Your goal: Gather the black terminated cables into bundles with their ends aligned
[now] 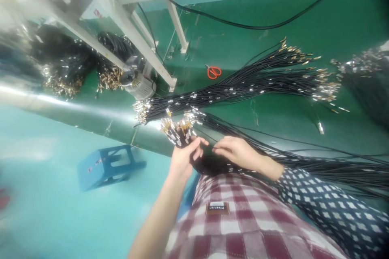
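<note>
My left hand (184, 158) is wrapped round a bundle of thin black cables (209, 166), just below their silver and gold connector ends (178, 129), which stick up above the fist. The bundle bends across my lap, over a red-and-white checked apron (237, 226). To the right, my right hand (235, 151) has its fingertips pinched together on what looks like a single black cable; the fingers partly hide it. Beyond both hands lies a loose spread of black cables (291, 162), running off to the right, with their connector ends near my left hand.
A thick cable bundle (225, 87) lies on the green surface (231, 48). Behind it are orange-handled scissors (214, 73). A white motor-like unit (139, 85) stands by white metal legs (152, 58), near coiled cables (69, 60). A blue stool (106, 166) is at left.
</note>
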`<action>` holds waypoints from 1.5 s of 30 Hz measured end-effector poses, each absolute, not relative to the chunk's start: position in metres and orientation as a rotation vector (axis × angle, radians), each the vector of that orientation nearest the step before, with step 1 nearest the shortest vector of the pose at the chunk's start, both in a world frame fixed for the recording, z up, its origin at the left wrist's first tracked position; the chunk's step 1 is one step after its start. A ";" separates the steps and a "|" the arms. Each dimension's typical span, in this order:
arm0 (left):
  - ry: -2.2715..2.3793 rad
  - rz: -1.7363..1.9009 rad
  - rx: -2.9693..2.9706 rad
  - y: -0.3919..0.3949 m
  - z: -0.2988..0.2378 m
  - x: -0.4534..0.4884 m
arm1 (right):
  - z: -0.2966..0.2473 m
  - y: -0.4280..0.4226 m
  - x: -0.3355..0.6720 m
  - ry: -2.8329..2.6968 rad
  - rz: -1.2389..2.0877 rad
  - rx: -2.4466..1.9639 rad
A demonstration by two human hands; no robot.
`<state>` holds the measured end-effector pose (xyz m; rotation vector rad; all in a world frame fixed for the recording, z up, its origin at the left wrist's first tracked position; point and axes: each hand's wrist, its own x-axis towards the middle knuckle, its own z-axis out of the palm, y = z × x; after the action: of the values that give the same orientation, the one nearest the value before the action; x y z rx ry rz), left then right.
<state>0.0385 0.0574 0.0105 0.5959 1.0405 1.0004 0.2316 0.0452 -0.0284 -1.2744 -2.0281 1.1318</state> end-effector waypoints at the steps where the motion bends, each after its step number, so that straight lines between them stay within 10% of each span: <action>1: 1.040 1.025 0.593 0.057 0.011 0.038 | -0.036 0.038 0.240 -2.122 0.998 -1.308; 29: 0.965 1.054 0.432 0.055 0.011 0.021 | -0.006 0.044 0.173 -1.859 1.091 -1.289; 45: 0.971 1.102 0.312 0.044 -0.001 0.012 | -0.100 0.080 0.192 -2.061 1.377 -1.672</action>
<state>0.0122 0.0440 -0.0011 0.3119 0.9709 1.1017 0.1924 0.0796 -0.1002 -1.6722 -2.0614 1.3769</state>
